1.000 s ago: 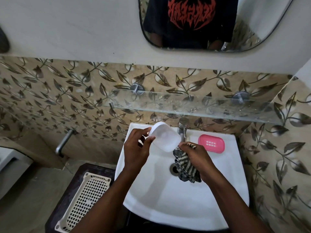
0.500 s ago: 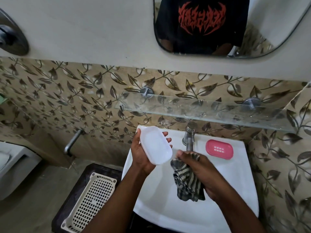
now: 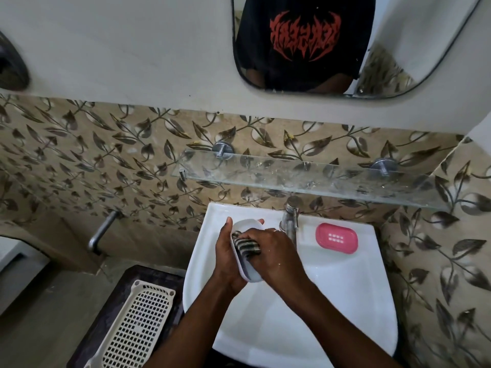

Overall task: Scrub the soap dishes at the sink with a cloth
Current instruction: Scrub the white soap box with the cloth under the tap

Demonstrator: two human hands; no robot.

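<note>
Our left hand (image 3: 225,257) cups the light, slippery white oval plastic soap dish (image 3: 245,251) (best gripped by its rims); our right hand (image 3: 273,251) presses the soft striped cloth (image 3: 245,245) inside.

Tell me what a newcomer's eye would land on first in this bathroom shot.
First, the two hands over the white sink: the left hand holds a white soap dish while the right hand presses a striped cloth into it. Next, the pink soap dish on the sink's rim, right of the tap. Above, the mirror reflects a black shirt with a red print.
</note>
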